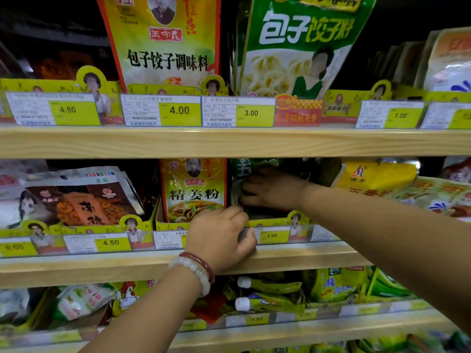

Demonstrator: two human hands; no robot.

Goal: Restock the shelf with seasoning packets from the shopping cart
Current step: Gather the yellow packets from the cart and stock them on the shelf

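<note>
On the middle shelf (293, 253), my right hand (272, 189) reaches into a yellow display box (270, 221) and grips dark green seasoning packets (244, 169) standing inside it. Its fingers are curled over their front, and most of each packet is hidden by the hand and shadow. My left hand (219, 235), with two bracelets at the wrist, is at the shelf's front. Its fingers curl over the box's low front edge above the price rail. A yellow ginger powder packet (193, 189) stands just left of the green ones. No shopping cart is in view.
The upper shelf (229, 141) holds tall yellow (163, 47) and green (300, 47) dumpling seasoning bags behind price tags. Brown packets (84, 202) lean at the middle left, and yellow packets (377, 177) lie at the right. The lower shelf (305, 329) is packed with mixed bags and tubes.
</note>
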